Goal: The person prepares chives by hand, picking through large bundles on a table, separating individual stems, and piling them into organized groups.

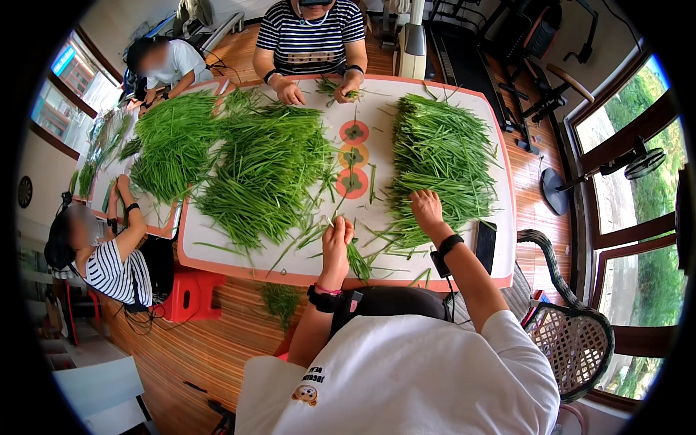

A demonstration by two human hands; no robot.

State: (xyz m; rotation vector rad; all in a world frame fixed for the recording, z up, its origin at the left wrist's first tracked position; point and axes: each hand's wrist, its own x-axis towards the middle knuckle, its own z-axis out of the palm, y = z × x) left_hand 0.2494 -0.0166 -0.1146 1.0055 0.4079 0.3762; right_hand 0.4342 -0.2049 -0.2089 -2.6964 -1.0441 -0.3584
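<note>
My left hand, at the near edge of the table, is closed on a small bunch of green chives. Pale stalk ends show above its fingers and the leaves hang beside the wrist. To the right, my right hand rests with fingers spread on the near left side of a large heap of chives, whose stalks lie mostly crosswise. Part of its fingertips sinks among the stalks. Another broad, looser heap of chives lies left of my hands, with loose stalks scattered between.
The white table has an orange border. A black phone-like slab lies near its right corner. Across the table, a person's hands hold chives. Two more people work at the left beside another heap. A red stool stands left, a wicker chair right.
</note>
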